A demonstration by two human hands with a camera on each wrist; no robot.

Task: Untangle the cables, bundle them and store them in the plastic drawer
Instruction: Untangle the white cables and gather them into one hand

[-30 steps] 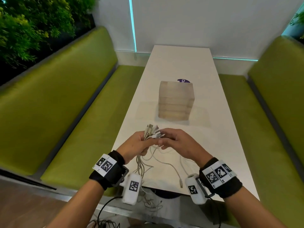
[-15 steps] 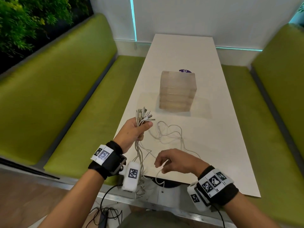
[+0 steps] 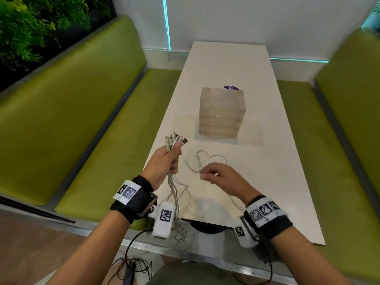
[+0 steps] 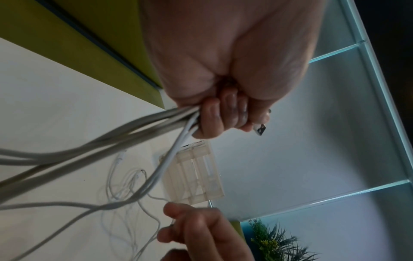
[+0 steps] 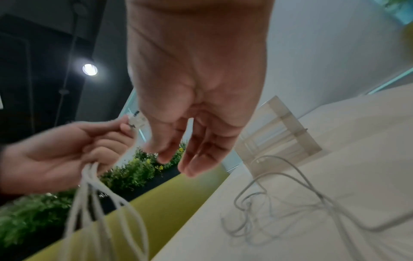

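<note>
On the near end of the surface point(image 3: 267, 182): one loose white cable point(image 3: 205, 161), light, limp, apt to snag; take it at a plug end. Your left hand point(image 3: 164, 163) clenches the gathered cables point(image 3: 174, 140) just below their plugs, tails hanging off the near edge. Your right hand point(image 3: 218, 175) hovers over the loose cable, fingers point(image 5: 196, 159) released. The plastic drawer point(image 3: 222, 114) stands farther off, closed. Half a second ago your right hand was nearer you.

Counter point(image 3: 277, 182): long and white, running between two green benches.
Plastic drawer point(image 3: 222, 114): standing upright on the counter, near its middle.
Loose cable point(image 3: 207, 161): lying looped on the counter, on the near side of the plastic drawer.
Purple disc point(image 3: 231, 87): peeking out just behind the plastic drawer.
</note>
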